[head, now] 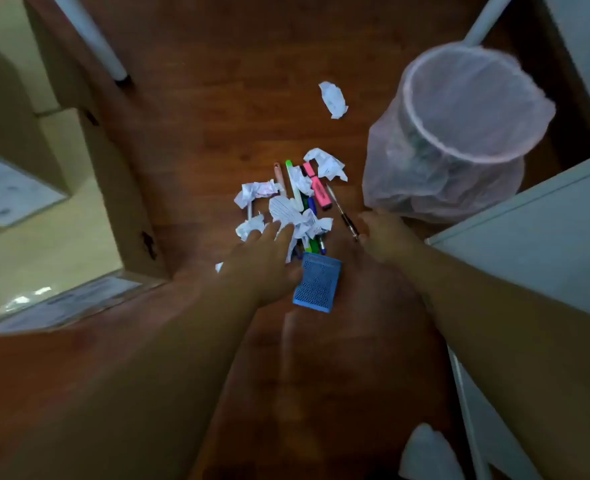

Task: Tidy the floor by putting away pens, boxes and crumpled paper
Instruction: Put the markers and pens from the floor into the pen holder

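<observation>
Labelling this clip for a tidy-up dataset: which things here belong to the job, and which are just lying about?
Job: crumpled paper, far paper ball, pink highlighter, black pen, green-capped marker, blue mesh holder, lined bin, cardboard boxes.
Just there: table leg, white cabinet.

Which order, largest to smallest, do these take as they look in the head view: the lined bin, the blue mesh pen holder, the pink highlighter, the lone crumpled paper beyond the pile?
1. Lined bin
2. Blue mesh pen holder
3. Pink highlighter and lone crumpled paper: look alike, and the paper lies farther off, so unranked.
</observation>
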